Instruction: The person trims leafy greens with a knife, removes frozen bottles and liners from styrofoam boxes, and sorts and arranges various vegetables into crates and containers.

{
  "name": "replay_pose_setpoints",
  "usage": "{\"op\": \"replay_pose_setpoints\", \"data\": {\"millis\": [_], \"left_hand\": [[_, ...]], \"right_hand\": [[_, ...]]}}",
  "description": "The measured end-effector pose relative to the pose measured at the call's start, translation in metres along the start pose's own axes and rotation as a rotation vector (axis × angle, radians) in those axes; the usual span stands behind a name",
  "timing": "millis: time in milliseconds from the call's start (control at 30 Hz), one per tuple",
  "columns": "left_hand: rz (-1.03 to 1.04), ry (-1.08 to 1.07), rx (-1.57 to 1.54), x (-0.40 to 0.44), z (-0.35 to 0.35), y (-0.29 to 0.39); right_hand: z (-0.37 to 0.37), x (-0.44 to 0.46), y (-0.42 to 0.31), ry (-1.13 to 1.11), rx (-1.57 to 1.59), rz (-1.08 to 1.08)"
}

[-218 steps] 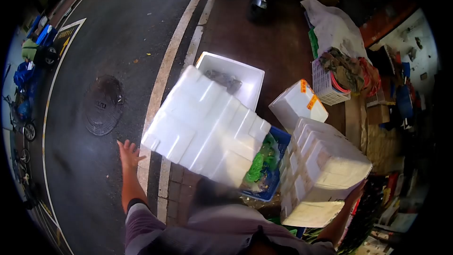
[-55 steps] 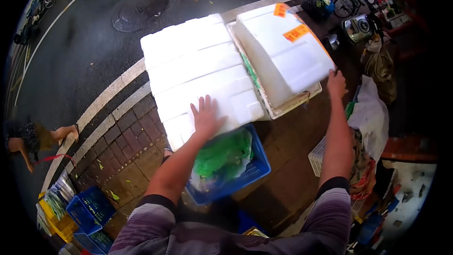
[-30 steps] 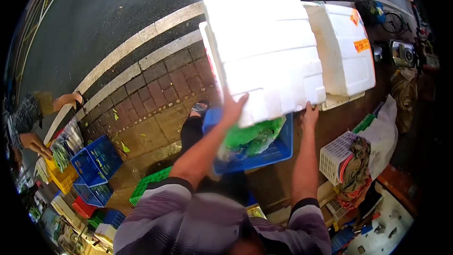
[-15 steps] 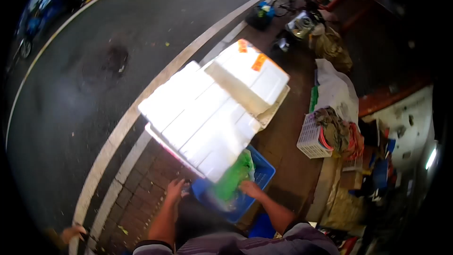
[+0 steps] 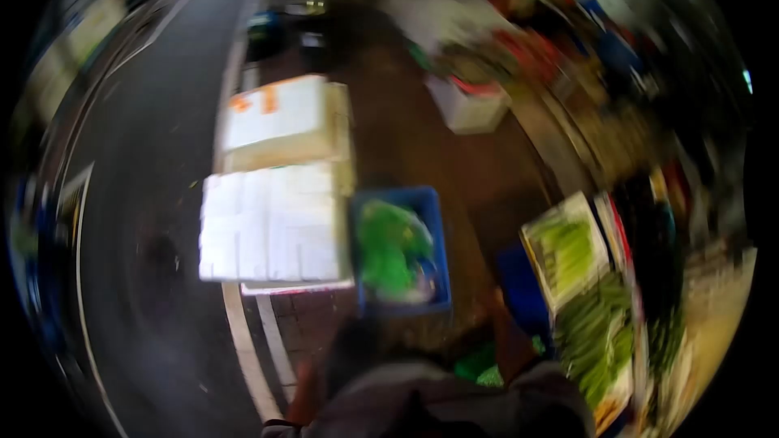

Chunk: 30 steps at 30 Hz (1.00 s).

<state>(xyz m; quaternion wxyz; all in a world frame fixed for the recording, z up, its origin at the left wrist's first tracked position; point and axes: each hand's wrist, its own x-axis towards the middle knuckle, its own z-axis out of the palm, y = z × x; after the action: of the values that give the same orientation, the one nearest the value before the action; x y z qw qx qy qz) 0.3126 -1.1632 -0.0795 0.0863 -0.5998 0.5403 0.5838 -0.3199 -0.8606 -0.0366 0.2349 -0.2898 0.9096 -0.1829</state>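
In front of me a blue plastic basket [image 5: 444, 251] sits on the pavement with a crumpled green plastic bag [image 5: 385, 247] inside. White foam boxes [image 5: 272, 223] stand directly left of it. My right hand [image 5: 501, 312] is apart from the basket, between it and a dark blue container [image 5: 521, 288]; motion smears its fingers. Low by my body hangs my left hand [image 5: 304, 377], too blurred and dark to show its fingers. I cannot make out anything in either hand.
To the right are a foam box of leafy greens [image 5: 565, 243] and a heap of long green vegetables [image 5: 596, 332]. A white basket [image 5: 471, 105] with cloth stands farther ahead. The road [image 5: 154, 195] runs along the left, beyond a pale kerb line [image 5: 247, 349].
My view has swung to the right, bringing the vegetables into sight. Both hands have left the blue basket's edge; the basket and green bag now show uncovered beside the foam boxes.
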Motion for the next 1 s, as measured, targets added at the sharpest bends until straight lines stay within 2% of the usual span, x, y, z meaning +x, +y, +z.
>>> {"op": "replay_pose_setpoints", "data": {"millis": [33, 67, 100, 133, 167, 200, 233, 300, 333, 367, 400, 433, 467, 500, 567, 667, 767, 800, 867, 933, 1000], "left_hand": [[0.236, 0.005, 0.537, -0.004, -0.011, 0.031], [0.403, 0.004, 0.808, -0.007, -0.017, 0.062], [0.563, -0.006, 0.958, -0.003, -0.020, 0.083], [0.746, -0.067, 0.935, 0.012, -0.034, 0.095], [0.929, -0.128, 0.912, 0.034, -0.046, 0.097], [1.090, -0.205, 0.859, 0.071, -0.054, 0.101], [0.818, -0.486, 1.122, 0.133, -0.065, 0.116], [0.552, -0.673, 0.958, 0.173, -0.082, 0.174], [0.394, -0.727, 0.870, 0.184, -0.079, 0.195], [-0.293, -0.704, 0.300, 0.180, -0.079, 0.235], [-0.269, -0.314, 0.416, 0.173, -0.060, 0.259], [-0.024, -0.275, 0.489, 0.158, -0.043, 0.290], [-0.026, -0.229, 0.451, 0.147, -0.017, 0.320], [-0.010, -0.259, 0.430, 0.140, 0.002, 0.344], [0.033, -0.264, 0.512, 0.125, 0.063, 0.379], [0.138, -0.381, 0.585, 0.069, 0.157, 0.392], [0.196, -0.477, 0.706, -0.003, 0.261, 0.374], [0.205, -0.541, 0.754, -0.025, 0.291, 0.362], [0.233, -0.652, 0.834, -0.059, 0.346, 0.334], [0.263, -0.755, 0.969, -0.076, 0.393, 0.312], [0.273, -0.805, 1.084, -0.108, 0.430, 0.300]], "right_hand": [[0.018, -0.036, 0.043, 0.046, -0.239, 0.031], [0.047, -0.076, 0.080, 0.099, -0.434, 0.105], [-0.023, -0.144, -0.004, 0.148, -0.203, 0.240], [0.001, -0.186, 0.035, 0.143, -0.212, 0.129], [0.017, -0.223, 0.037, 0.198, -0.294, 0.245], [0.017, -0.254, 0.035, 0.272, 0.022, 0.589], [0.023, -0.298, 0.018, 0.364, 0.350, 0.924], [0.050, -0.372, -0.019, 0.773, 0.833, 1.101], [0.093, -0.408, -0.019, 0.906, 0.952, 1.080], [0.126, -0.438, -0.034, 0.981, 0.994, 1.152], [0.149, -0.466, -0.061, 0.906, 0.866, 1.293], [0.170, -0.489, -0.084, 0.813, 0.755, 1.410], [0.201, -0.512, -0.097, 0.703, 0.724, 1.406], [0.239, -0.535, -0.112, 0.593, 0.691, 1.391], [0.292, -0.564, -0.138, 0.552, 1.087, 1.601], [0.305, -0.592, -0.175, 0.660, 1.395, 1.733], [0.347, -0.616, -0.150, 0.648, 1.060, 1.605], [0.333, -0.624, -0.136, 0.723, 1.158, 1.642], [0.293, -0.649, -0.105, 0.810, 1.033, 1.627], [0.273, -0.672, -0.074, 1.077, 1.052, 1.635], [0.209, -0.693, -0.071, 1.461, 1.259, 1.595]]}}
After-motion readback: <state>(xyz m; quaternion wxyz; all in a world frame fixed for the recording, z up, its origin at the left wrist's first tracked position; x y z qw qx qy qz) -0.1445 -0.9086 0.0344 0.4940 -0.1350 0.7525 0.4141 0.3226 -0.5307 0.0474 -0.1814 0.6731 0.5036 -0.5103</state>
